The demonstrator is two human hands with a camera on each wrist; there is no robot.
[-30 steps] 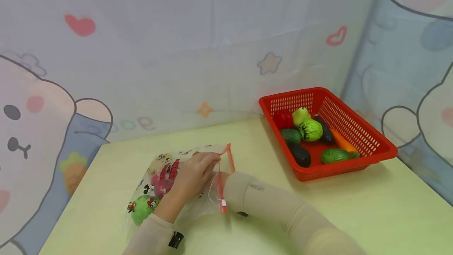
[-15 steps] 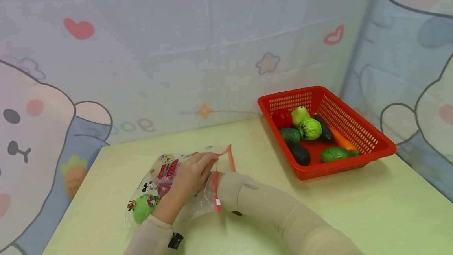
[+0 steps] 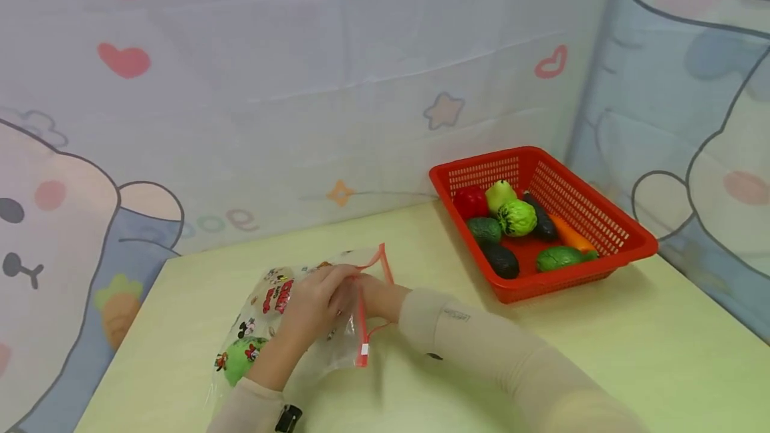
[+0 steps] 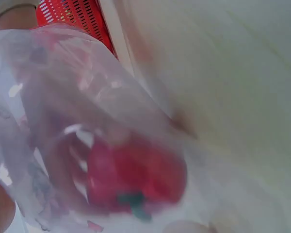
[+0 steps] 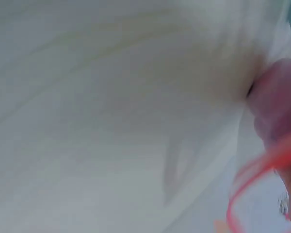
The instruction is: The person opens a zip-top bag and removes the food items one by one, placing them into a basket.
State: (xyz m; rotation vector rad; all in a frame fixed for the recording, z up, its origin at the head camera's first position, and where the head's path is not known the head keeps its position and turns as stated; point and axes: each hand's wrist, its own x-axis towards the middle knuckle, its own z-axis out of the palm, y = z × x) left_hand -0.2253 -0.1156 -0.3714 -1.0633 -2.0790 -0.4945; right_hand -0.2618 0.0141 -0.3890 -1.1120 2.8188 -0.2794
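Observation:
A clear zip bag (image 3: 265,293) with cartoon prints and a red zip edge lies on the table. My left hand (image 3: 313,303) grips the bag's upper edge near its mouth. My right hand (image 3: 381,296) reaches into the mouth from the right, its fingers partly hidden by plastic and the left hand. In the left wrist view, a red bell pepper (image 4: 136,172) with a green stem shows through the plastic, with right-hand fingers curled beside it. The pepper (image 5: 279,94) also appears at the right wrist view's edge. A round green item (image 3: 240,359) lies deeper in the bag.
A red perforated basket (image 3: 625,256) stands at the back right. In it are another red pepper (image 3: 471,202), a light green pear-shaped item (image 3: 499,194), a carrot (image 3: 570,232) and several dark or green vegetables. A printed cloth hangs behind the table.
My right hand has drawn the red pepper from deeper in the bag toward its mouth, and more of that wrist shows. The left hand stays on the bag's edge. The head view has shifted slightly.

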